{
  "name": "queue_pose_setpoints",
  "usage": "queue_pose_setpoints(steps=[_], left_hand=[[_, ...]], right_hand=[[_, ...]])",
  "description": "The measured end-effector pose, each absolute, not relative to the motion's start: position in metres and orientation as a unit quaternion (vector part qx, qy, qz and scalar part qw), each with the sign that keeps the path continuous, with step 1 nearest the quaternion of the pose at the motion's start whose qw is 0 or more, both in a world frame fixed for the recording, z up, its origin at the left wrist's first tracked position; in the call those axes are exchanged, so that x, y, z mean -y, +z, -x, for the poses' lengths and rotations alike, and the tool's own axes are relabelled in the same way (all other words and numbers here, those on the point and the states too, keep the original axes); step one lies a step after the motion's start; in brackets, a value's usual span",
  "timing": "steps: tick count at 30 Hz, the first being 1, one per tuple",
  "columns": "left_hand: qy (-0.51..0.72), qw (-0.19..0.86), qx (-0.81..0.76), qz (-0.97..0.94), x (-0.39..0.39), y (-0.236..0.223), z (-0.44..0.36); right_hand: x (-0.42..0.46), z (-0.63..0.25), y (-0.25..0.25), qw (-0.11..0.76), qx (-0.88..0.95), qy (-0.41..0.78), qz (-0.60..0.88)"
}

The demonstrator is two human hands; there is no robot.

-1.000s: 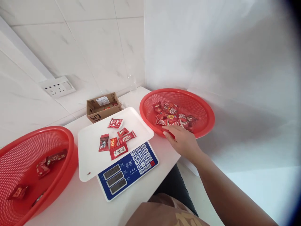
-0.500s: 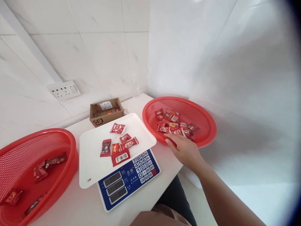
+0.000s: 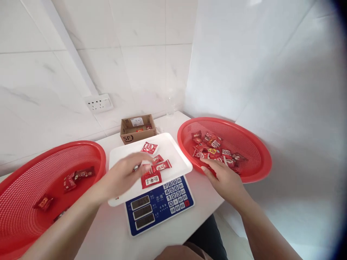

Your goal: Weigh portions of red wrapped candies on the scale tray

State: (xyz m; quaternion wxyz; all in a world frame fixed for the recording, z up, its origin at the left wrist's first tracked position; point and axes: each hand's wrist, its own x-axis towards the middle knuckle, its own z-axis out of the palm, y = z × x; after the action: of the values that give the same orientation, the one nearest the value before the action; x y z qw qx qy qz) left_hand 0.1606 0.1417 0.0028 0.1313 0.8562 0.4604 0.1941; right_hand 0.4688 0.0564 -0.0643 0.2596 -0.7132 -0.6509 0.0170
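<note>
- Lying on the white tray (image 3: 170, 144) of the scale (image 3: 159, 207), at least 4 red packets (image 3: 151, 180) can be seen well; others are partly hidden by the left hand (image 3: 127, 175).
- This left hand is above the tray with half-curled fingers, close to the packets; I cannot tell whether it has hold of 1.
- To the right of the scale, the right hand (image 3: 223, 180) is loosely opened at the near rim of the right basket (image 3: 255, 153), with nothing seen in its grasp.
- This basket contains a larger pile (image 3: 214, 142), not placed on the scale.
- To the left of the scale, the left basket (image 3: 27, 173) has only a few packets (image 3: 84, 173).
- Behind the scale, 1 cardboard box (image 3: 139, 136) also contains some.
- In my judgement, the handling is only partly done: many packets are off the scale.
</note>
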Motion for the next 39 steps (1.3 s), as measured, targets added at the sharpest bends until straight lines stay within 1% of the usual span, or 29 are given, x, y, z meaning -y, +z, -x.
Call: queue_pose_setpoints(steps=[1,2,3,7,13,20,27,35,39], left_hand=[[0.148,0.149,-0.453,-0.866,-0.153,0.002,-0.164],[0.097,0.146,-0.451,-0.875,-0.164,0.0,-0.167],[0.077,0.142,-0.45,-0.878,-0.176,-0.003,-0.172],[0.021,0.14,-0.428,-0.893,-0.204,-0.02,-0.191],[-0.036,0.16,-0.381,-0.91,-0.195,-0.025,-0.206],[-0.058,0.196,-0.387,-0.899,-0.174,-0.019,-0.184],[-0.039,0.227,-0.395,-0.889,-0.151,-0.019,-0.168],[-0.037,0.204,-0.409,-0.889,-0.152,-0.03,-0.168],[-0.016,0.174,-0.418,-0.891,-0.147,-0.03,-0.168]], right_hand=[[-0.056,-0.469,-0.066,0.257,0.653,0.009,0.713],[-0.056,-0.468,-0.068,0.253,0.655,0.001,0.712],[-0.056,-0.468,-0.069,0.25,0.657,-0.009,0.711],[-0.056,-0.469,-0.072,0.233,0.665,-0.033,0.708],[-0.056,-0.471,-0.074,0.225,0.672,-0.055,0.703],[-0.057,-0.47,-0.075,0.218,0.678,-0.057,0.7],[-0.056,-0.47,-0.075,0.225,0.68,-0.063,0.695],[-0.056,-0.469,-0.076,0.212,0.676,-0.081,0.701],[-0.056,-0.47,-0.078,0.209,0.677,-0.073,0.702]])
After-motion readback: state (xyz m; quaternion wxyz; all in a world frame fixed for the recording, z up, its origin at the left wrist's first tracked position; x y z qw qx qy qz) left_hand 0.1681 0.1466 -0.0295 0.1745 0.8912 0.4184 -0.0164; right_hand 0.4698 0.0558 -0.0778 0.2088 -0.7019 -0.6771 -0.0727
